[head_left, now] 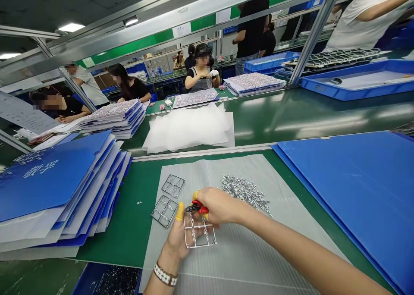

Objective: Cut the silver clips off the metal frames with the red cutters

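My left hand [177, 236], with a yellow finger cot on the thumb, holds a square metal-coloured frame [199, 245] with small parts along its bars. Closed around red-handled cutting pliers [203, 209], my right hand [216, 203] brings their dark jaws to the frame's upper left edge, close to the left thumb. Yellow cots cover fingertips of this hand too. Two similar square frames, one nearer [164, 211] and one farther [173, 186], lie left of my hands on the white foam sheet [258, 260]. Beyond my right wrist spreads a pile of small shiny parts [244, 190].
Stacked blue sheets with white liners [64, 178] stand at the left; large blue boards [352, 191] lie at the right. A dark-filled blue bin [80, 282] sits below the table edge. White sheets [189, 129] and a blue tray [359, 92] rest beyond the rail. Several people work farther back.
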A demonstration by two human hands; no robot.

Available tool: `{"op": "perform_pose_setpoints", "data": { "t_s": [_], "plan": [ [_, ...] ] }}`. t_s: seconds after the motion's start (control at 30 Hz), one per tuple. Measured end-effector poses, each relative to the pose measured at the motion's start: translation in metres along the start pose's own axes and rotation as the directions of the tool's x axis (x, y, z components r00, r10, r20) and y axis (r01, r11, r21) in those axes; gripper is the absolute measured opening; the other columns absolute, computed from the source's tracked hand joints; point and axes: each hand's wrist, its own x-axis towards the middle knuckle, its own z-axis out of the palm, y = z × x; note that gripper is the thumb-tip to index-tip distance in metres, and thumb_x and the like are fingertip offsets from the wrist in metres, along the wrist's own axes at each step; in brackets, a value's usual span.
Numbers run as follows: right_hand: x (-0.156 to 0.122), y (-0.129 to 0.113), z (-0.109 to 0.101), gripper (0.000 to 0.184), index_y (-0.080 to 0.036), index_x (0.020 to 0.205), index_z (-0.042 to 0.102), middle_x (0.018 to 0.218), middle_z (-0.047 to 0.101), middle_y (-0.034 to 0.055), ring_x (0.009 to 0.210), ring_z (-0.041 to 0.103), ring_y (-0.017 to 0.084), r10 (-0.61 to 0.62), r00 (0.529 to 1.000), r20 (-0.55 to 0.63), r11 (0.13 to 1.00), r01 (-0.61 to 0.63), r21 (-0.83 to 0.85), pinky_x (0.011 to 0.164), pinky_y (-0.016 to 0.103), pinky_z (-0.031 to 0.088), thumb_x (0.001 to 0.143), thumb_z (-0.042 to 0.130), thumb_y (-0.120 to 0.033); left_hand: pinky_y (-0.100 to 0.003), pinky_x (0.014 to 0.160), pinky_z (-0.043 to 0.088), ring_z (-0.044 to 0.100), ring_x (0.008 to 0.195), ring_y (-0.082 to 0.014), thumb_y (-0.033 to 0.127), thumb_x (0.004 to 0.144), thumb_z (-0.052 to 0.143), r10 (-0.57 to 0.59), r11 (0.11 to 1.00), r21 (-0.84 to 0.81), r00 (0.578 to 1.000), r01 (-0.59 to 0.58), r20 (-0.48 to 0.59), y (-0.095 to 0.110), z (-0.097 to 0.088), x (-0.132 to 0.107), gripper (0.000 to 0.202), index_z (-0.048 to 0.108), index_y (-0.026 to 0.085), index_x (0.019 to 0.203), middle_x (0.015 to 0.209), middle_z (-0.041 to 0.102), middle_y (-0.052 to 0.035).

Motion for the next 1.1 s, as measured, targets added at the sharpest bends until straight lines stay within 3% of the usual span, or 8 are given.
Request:
{"op": "perform_pose_setpoints", "data": {
  "t_s": [0.13,0.23,0.5,1.1],
  "plan": [
    [-0.009,-0.008,0.011,0.012,-0.015,0.085,0.055,0.080,0.059,0.0063,0.072,0.054,0.019,0.144,0.977,-0.159,0.984,-0.159,-0.083,0.063,0.028,0.036,0.078,0.052,-0.024,-0.042,0.091,0.044,0.063,0.098,-0.0254,0.046,0.088,0.045,0.094,0.986,-0.128,0.992,-0.104,-0.084,-0.008,-0.008,0.006,0.040,0.067,0.015,0.102,0.108,0.067,-0.0124],
    [-0.015,-0.018,0.019,0.020,-0.014,0.087,0.058,0.083,0.061,0.0097,0.077,0.057,0.023,0.195,0.970,-0.142,0.964,-0.216,-0.152,0.066,0.031,0.038,0.086,0.047,-0.031,-0.035,0.089,0.045,0.062,0.099,-0.0217,0.039,0.086,0.048,0.200,0.962,-0.149,0.962,-0.229,-0.186,-0.007,-0.012,0.010,0.037,0.066,0.016,0.109,0.115,0.064,-0.0111],
    [-0.005,-0.040,0.025,0.026,-0.014,0.092,0.063,0.082,0.065,0.0115,0.077,0.062,0.026,0.219,0.976,-0.018,0.958,-0.218,-0.187,0.064,0.033,0.043,0.086,0.053,-0.037,-0.037,0.089,0.046,0.062,0.095,-0.0242,0.062,0.083,0.043,0.317,0.943,0.006,0.891,-0.333,-0.325,-0.013,-0.001,0.011,0.059,0.065,0.016,0.112,0.099,0.069,-0.0119],
    [-0.007,-0.045,0.020,0.025,-0.013,0.090,0.065,0.079,0.066,0.0116,0.070,0.065,0.025,0.174,0.985,-0.014,0.959,-0.172,-0.224,0.058,0.032,0.045,0.084,0.055,-0.035,-0.041,0.098,0.040,0.057,0.109,-0.0282,0.058,0.083,0.045,0.410,0.910,0.078,0.858,-0.407,-0.308,-0.023,-0.011,0.010,0.057,0.062,0.018,0.119,0.111,0.066,-0.0118]
  ]
}}
